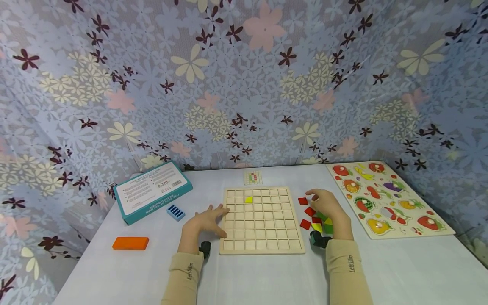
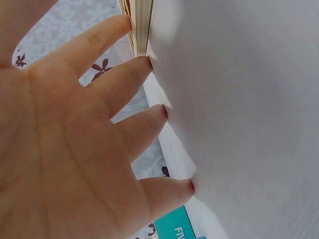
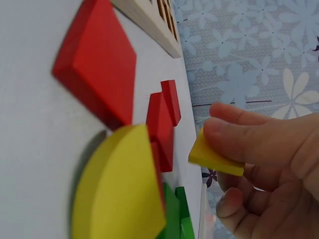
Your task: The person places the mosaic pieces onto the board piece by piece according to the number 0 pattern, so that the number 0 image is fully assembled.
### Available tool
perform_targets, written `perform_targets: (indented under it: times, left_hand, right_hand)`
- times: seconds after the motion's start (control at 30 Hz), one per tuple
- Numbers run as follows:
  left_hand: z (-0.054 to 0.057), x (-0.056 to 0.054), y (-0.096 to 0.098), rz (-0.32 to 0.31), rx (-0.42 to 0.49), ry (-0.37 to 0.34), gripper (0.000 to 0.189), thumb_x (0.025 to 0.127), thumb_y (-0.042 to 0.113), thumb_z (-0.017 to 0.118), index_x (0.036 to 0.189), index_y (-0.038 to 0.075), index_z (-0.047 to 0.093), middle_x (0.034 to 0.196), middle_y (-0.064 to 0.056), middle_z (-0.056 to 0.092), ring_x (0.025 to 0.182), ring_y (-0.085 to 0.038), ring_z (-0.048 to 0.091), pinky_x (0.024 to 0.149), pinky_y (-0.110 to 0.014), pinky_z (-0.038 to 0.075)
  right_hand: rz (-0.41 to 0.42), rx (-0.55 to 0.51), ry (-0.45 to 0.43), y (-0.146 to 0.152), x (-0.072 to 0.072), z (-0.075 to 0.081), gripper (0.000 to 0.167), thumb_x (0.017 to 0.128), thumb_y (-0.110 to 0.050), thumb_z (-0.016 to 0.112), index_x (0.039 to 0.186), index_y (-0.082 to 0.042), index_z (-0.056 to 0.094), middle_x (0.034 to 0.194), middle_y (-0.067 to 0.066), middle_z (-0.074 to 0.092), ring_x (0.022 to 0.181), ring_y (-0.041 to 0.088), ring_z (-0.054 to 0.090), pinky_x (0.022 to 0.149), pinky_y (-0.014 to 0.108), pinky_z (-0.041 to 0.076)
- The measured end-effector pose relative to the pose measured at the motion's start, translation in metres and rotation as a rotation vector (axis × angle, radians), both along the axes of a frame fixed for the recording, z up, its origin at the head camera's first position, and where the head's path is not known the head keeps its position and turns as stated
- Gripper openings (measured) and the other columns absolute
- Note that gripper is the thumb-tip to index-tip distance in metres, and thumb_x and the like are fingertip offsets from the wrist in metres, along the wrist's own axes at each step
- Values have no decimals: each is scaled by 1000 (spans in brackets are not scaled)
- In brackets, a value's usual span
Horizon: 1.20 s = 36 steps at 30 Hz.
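Observation:
My left hand [image 1: 206, 221] is spread at the left edge of a wooden grid board [image 1: 263, 253], fingertips right at its rim. In the left wrist view, the fingers [image 2: 122, 82] are straight and apart, down at the white tabletop. My right hand [image 1: 327, 205] is raised over the loose pieces right of the board. Between its thumb and finger it pinches a small yellow block [image 3: 212, 157], partly covered by the thumb. Under that hand lie red square blocks [image 3: 102, 64], a yellow quarter-round block [image 3: 122, 189] and green blocks [image 3: 172, 211]. One yellow quarter-round piece [image 1: 249, 200] sits in an upper cell.
A small pattern card [image 1: 253, 178] lies behind the board. To the left are a teal-and-white box [image 1: 152, 192], a blue striped block [image 1: 176, 212] and an orange block [image 1: 130, 243]. A fruit puzzle board [image 1: 392, 199] lies at the right. Floral cloth [image 1: 244, 84] hangs behind the table.

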<state>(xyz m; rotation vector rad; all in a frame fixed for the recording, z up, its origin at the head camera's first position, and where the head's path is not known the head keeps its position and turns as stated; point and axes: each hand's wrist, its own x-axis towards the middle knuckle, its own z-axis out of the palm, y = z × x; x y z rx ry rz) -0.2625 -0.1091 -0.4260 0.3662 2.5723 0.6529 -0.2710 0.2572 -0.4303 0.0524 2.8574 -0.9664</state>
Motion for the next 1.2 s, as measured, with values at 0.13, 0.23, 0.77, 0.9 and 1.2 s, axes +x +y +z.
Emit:
perform_targets:
  times: [0.13,0.23,0.77,0.9,1.2]
  left_hand:
    - [0,0,0,0,4,0,83,67,24,81,140,16,41,152,-9,24,140,-36,9,103,-70,0]
    - [0,0,0,0,10,-3,83,68,23,81,140,16,41,152,-9,24,140,-36,9,103,-70,-1]
    - [-1,1,0,-5,9,9,83,67,24,81,140,15,42,151,-10,25,140,-37,10,102,-71,1]
    - [-1,1,1,-5,2,12,83,67,24,81,140,15,42,151,-10,25,140,-37,10,102,-71,1]
    - [2,1,0,-17,-1,1,82,68,24,79,140,17,41,151,-10,25,140,-37,10,102,-71,1]
  right_hand:
    - [20,17,29,-2,0,2,34,89,-7,54,121,3,56,103,22,57,84,29,51,73,40,49]
    - [36,22,46,-4,0,3,30,89,-6,54,117,4,59,104,22,58,85,28,51,76,42,49]
    - [44,-35,144,-17,-3,8,18,89,-7,56,105,0,61,97,17,60,84,27,56,71,38,50]
    - [63,-73,152,-19,-3,8,17,88,-7,58,103,1,59,90,15,61,75,24,59,65,34,50]
    - [90,-109,153,-30,-4,14,14,89,-6,58,101,1,59,88,14,62,71,24,61,61,32,50]
